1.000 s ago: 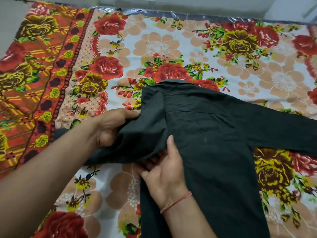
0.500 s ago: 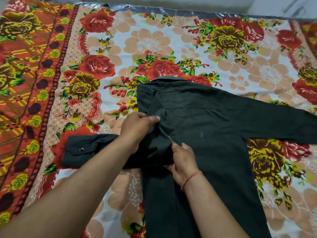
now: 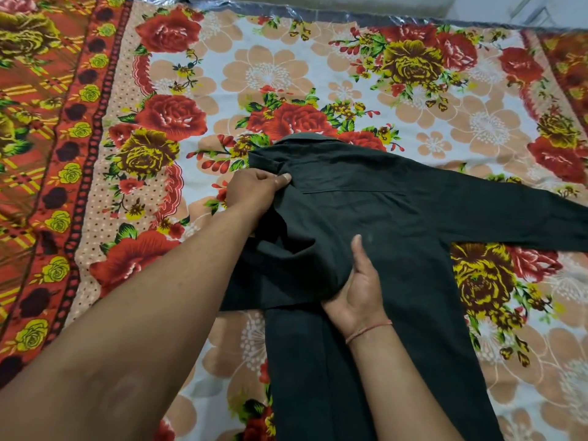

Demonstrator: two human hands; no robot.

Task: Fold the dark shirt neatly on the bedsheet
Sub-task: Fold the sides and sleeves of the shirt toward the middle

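Dark shirt (image 3: 366,224) lengthwise on bedsheet (image 3: 270,74), collar away (back up), left hand (image 3: 254,194) and right hand (image 3: 359,288) pinching its folded sleeve

We see the dark shirt (image 3: 366,224) as matt woven cloth, softly creased. The bedsheet (image 3: 270,74) is smooth printed cotton-like cloth, with glossy plastic sheeting (image 3: 286,11) at its far edge.

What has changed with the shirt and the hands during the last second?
The left hand moved up the shirt toward the collar, bringing the left sleeve in over the body. The right hand kept holding the fold. The right sleeve stayed spread on the bedsheet.
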